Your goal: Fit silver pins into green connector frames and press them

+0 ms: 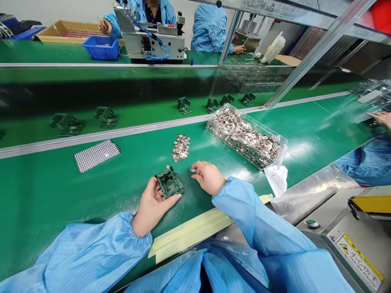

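My left hand (157,207) grips a stack of green circuit boards (170,182) by its edges, raised slightly over the green work surface. One small metal piece shows at the top edge of the stack. To its right, my right hand (209,176) pinches a small silvery metal part (193,170) between thumb and fingertips, apart from the boards. Just beyond both hands lies a loose pile of small metal parts (181,148). A clear plastic bin (276,160) heaped with the same sort of parts stands to the right of my right hand.
A white gridded block (97,155) lies at the left. Beyond a metal rail (146,127), several circuit board pieces (183,105) rest on a green belt. Co-workers in blue sit across, by a machine (152,44) and a blue bin (101,47). Another person's hand (381,119) is far right.
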A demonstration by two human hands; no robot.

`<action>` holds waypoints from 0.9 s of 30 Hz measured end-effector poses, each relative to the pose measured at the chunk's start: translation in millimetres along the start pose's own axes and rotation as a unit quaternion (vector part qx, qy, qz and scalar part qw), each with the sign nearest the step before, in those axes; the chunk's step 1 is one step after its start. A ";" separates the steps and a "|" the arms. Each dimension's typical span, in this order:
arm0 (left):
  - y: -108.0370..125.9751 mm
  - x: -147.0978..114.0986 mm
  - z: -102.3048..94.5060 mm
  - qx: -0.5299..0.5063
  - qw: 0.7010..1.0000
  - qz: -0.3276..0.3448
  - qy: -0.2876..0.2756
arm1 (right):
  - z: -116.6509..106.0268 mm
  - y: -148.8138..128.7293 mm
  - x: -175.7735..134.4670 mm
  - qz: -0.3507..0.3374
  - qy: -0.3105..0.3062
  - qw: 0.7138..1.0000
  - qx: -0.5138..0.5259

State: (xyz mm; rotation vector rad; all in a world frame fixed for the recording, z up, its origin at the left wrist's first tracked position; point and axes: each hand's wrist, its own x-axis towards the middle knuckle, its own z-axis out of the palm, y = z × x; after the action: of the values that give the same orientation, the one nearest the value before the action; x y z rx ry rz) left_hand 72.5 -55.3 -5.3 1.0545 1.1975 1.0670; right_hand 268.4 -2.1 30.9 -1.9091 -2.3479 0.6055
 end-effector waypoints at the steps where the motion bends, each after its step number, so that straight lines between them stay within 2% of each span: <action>1: -0.2 0.0 0.4 -0.002 1.000 0.003 -0.002 | -0.9 1.2 3.5 0.002 0.006 1.000 0.000; 4: -0.3 0.1 1.5 -0.007 1.000 0.014 -0.008 | -3.6 2.4 15.6 0.009 0.005 1.000 -0.007; 7: -0.6 0.4 2.2 -0.021 0.999 0.030 -0.012 | -6.3 -1.2 25.7 0.003 -0.025 1.000 -0.017; 11: -3.5 1.7 2.8 -0.053 0.996 0.065 -0.028 | -11.1 -7.2 27.5 -0.012 -0.042 0.999 -0.030; 15: -8.2 0.8 3.5 -0.074 0.990 0.110 -0.044 | -17.1 -2.6 2.9 -0.024 -0.017 0.999 -0.027; 17: -10.4 -1.8 5.3 -0.078 0.988 0.122 -0.055 | -17.3 3.1 -22.4 -0.028 0.031 0.998 0.038; 18: -11.3 -3.7 7.2 -0.078 0.987 0.124 -0.060 | -15.7 5.7 -37.6 -0.025 0.064 0.992 0.109; 19: -11.9 -5.9 10.1 -0.077 0.987 0.125 -0.065 | -12.8 7.6 -53.8 -0.018 0.096 0.974 0.204; 21: -12.3 -10.9 19.1 -0.076 0.986 0.126 -0.076 | -3.3 8.3 -85.6 0.005 0.143 0.907 0.395; 23: -11.1 -16.7 31.8 -0.074 0.985 0.126 -0.090 | 9.5 5.0 -111.5 0.029 0.169 0.844 0.508; 25: -8.8 -22.8 46.2 -0.073 0.983 0.131 -0.109 | 22.7 0.1 -127.9 0.051 0.213 0.813 0.539; 27: -6.3 -28.5 59.1 -0.070 0.979 0.143 -0.130 | 33.6 -3.7 -135.0 0.057 0.289 0.808 0.509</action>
State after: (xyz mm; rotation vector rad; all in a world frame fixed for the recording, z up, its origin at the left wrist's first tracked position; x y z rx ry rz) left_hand 130.1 -87.4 -2.2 1.2362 0.7658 1.1731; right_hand 287.0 -140.0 28.2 -1.3891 -1.1181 0.8736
